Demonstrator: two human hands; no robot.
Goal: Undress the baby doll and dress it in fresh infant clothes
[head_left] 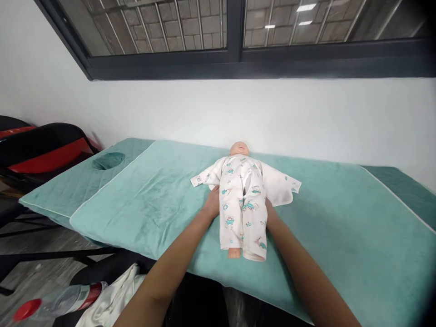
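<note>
A baby doll (pixel 239 148) lies on its back on the green massage bed, head towards the wall. It wears a white printed top (pixel 277 181), both sleeves spread sideways and one front panel spread out to the right. Matching printed trousers (pixel 230 218) cover its middle and legs, with a bare foot (pixel 234 253) showing below the left trouser leg. My left hand (pixel 213 201) is against the left side of the trousers, its fingers mostly hidden. On the other side, my right hand (pixel 270 212) reaches behind the trousers' right edge, where its fingers are out of sight.
The green bed cover (pixel 136 200) has a face hole (pixel 108 161) at its left end. Behind are a white wall and a dark window frame (pixel 235 56). Black and red chairs (pixel 51 156) stand left. A bottle (pixel 61 302) and white cloth (pixel 111 295) lie at lower left.
</note>
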